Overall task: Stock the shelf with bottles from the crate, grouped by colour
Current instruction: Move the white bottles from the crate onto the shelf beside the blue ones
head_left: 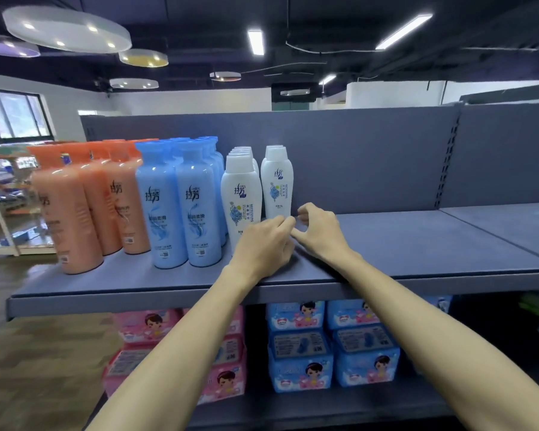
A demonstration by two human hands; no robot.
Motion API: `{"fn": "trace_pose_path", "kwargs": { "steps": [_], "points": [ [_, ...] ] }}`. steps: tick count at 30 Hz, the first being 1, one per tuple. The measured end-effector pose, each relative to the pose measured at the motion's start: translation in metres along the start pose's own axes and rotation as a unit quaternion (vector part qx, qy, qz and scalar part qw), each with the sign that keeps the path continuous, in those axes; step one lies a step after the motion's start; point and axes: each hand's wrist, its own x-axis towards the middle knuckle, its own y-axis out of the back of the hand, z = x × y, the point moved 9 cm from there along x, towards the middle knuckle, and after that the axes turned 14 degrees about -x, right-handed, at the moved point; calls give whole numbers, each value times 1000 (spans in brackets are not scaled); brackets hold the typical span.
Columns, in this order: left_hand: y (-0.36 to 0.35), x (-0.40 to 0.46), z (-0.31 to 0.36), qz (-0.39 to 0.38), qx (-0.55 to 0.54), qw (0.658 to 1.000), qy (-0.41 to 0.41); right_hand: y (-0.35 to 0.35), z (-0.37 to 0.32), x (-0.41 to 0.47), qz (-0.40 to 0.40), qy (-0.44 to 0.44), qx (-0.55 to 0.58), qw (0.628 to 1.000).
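Head view. I see both hands raised over the grey metal shelf (402, 244), meeting just in front of the white bottles.

Left hand (263, 241): fingers curled, tips close against the lower front of the white plastic bottle with a blue flower label (241, 194) that heads the left white row. It hides the bottle's base, so I cannot tell whether the grip is clamped on it or only touching.

Right hand (319, 228): fingers loosely curled, thumb and forefinger apart, nothing held. It sits just beside the base of the second white flower-label bottle (277, 181), which stands further back at the head of a shorter right row. The fingertips of the two hands nearly touch.

Shelf contents, left to right:
- orange plastic bottles with orange flip caps (75, 206), several rows deep, at the far left
- pale blue plastic bottles with blue caps (181, 203), two rows, just beside the orange group
- white bottles, two rows, just beside the blue group

All stand upright, labels facing out. The shelf to the right of the white bottles is bare grey panel.

Lower shelf: pink soft packs with a cartoon child print (221, 368) under the left arm, blue packs of the same print (330, 346) between the forearms.

The crate is out of view.
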Motion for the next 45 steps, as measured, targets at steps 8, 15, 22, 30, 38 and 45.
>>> {"fn": "trace_pose_path", "kwargs": {
  "steps": [8,15,22,30,38,45],
  "points": [
    [25,-44,30,43,-105,993,23,62,-9,-82,71,88,-82,990],
    [33,-80,56,31,-77,996,-23,72,-19,-129,71,117,-135,981],
    [-2,-143,78,-17,-19,998,-50,36,-19,-200,117,231,-248,933],
    [-53,-179,68,-104,-45,994,-9,-39,29,-231,18,231,-229,945],
    [-134,-226,65,-225,-86,969,55,-146,96,-275,-166,168,-209,949],
    [-215,-277,82,-344,-114,922,136,-204,136,-312,-236,147,-155,948]
  ]
}}
